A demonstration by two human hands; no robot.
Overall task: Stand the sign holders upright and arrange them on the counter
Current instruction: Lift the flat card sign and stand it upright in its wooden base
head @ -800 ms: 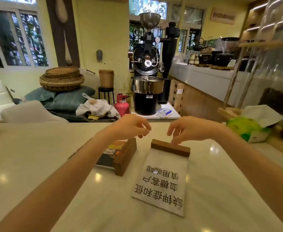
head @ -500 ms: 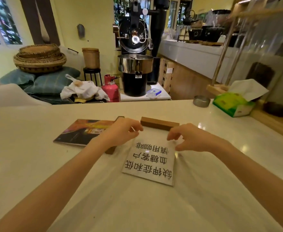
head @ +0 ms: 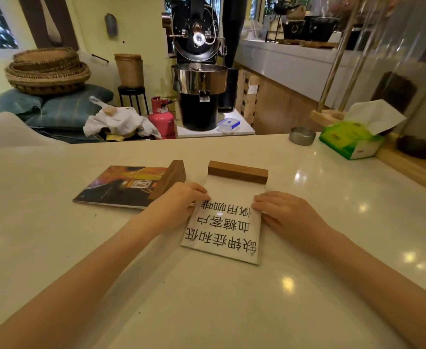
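Two sign holders lie flat on the pale counter [head: 307, 248]. The white sign holder [head: 222, 230] has black characters and a wooden base [head: 237, 172] at its far end. My left hand [head: 179, 205] grips its left edge and my right hand [head: 286, 216] grips its right edge, fingers curled over the panel. To the left lies the dark picture sign holder [head: 116, 187], with its wooden base [head: 167, 180] beside my left hand.
A green tissue box [head: 351, 141] and a small metal dish [head: 302, 136] sit at the counter's far right, by a wooden rack [head: 327, 117]. Beyond the counter stand a coffee roaster [head: 199, 71], a red gas cylinder [head: 162, 117] and stacked baskets [head: 47, 70].
Both hands came down from above the wooden base and closed on the white sign's side edges. The camera tilted downward.
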